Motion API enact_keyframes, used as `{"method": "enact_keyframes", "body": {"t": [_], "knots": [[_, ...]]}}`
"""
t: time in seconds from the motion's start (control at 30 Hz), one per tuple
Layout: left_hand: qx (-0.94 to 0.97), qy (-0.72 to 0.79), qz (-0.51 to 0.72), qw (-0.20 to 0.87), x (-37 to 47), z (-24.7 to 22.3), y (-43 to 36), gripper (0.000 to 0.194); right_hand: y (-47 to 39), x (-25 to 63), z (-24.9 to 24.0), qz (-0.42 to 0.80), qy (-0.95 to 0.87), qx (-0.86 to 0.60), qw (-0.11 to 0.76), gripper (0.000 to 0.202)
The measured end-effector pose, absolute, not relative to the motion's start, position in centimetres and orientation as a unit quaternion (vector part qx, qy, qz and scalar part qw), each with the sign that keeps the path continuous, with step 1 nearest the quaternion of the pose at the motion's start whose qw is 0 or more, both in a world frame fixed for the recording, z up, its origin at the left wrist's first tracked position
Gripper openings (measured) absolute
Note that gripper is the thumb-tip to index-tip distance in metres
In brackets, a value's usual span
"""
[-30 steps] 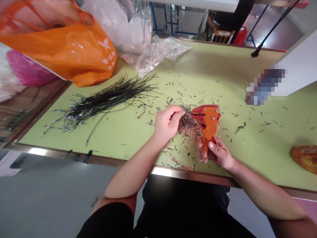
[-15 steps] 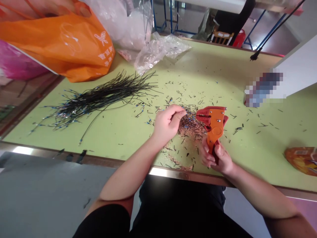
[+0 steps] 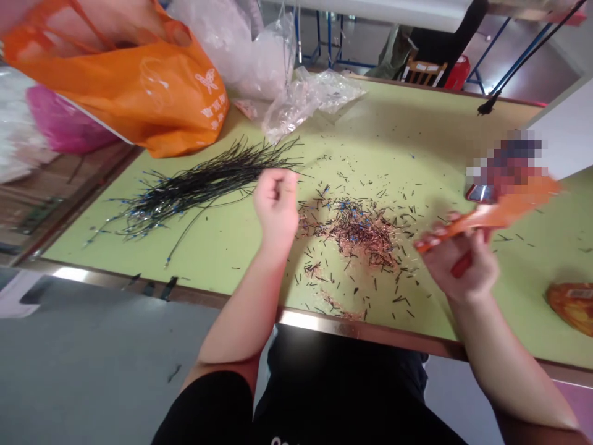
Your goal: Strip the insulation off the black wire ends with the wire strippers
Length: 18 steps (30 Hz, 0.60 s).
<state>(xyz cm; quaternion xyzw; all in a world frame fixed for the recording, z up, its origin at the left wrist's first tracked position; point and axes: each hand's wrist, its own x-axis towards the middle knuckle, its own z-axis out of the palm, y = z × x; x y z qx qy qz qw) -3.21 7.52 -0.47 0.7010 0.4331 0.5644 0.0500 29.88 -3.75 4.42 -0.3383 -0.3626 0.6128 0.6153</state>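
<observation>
My left hand (image 3: 277, 204) is closed in a loose fist beside the right end of a bundle of thin black wires (image 3: 199, 179). What its fingers hold, if anything, is hidden. The bundle's left ends carry small blue tips. Over to the right, my right hand (image 3: 463, 262) grips an orange and red wire stripper (image 3: 514, 207), raised and tilted with its head pointing right, smeared by motion. Between my hands lies a heap of short black wire offcuts and copper strands (image 3: 365, 235), with some blue bits in it.
An orange bag (image 3: 185, 105) stands at the back left, touched by a blurred hand, near clear plastic bags (image 3: 296, 105). On the right are an orange packet (image 3: 572, 303), a phone-like object (image 3: 482, 193) and a hanging plug (image 3: 488, 105). A metal edge (image 3: 319, 321) borders the table's front.
My left hand has pulled back left from the offcut heap towards the wire bundle. My right hand has swung the wire stripper right, away from the heap, and tipped it over. The view has shifted slightly.
</observation>
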Motion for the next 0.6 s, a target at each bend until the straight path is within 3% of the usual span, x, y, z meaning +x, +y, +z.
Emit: {"method": "enact_keyframes", "body": {"t": [0.1,0.23,0.6], "knots": [[0.667,0.438,0.598,0.069,0.4,0.0,4.6,0.029,-3.6,28.5,1.6,0.728,-0.392,-0.307,0.471,0.044],[0.697,0.398,0.594,0.064,2.8,0.7,2.2,0.022,-4.5,27.1,-0.3,0.792,-0.423,-0.244,0.366,0.049],[0.745,0.376,0.551,0.02,2.9,0.7,2.3,0.022,-5.0,27.1,0.0,0.837,-0.387,-0.188,0.338,0.056]]}}
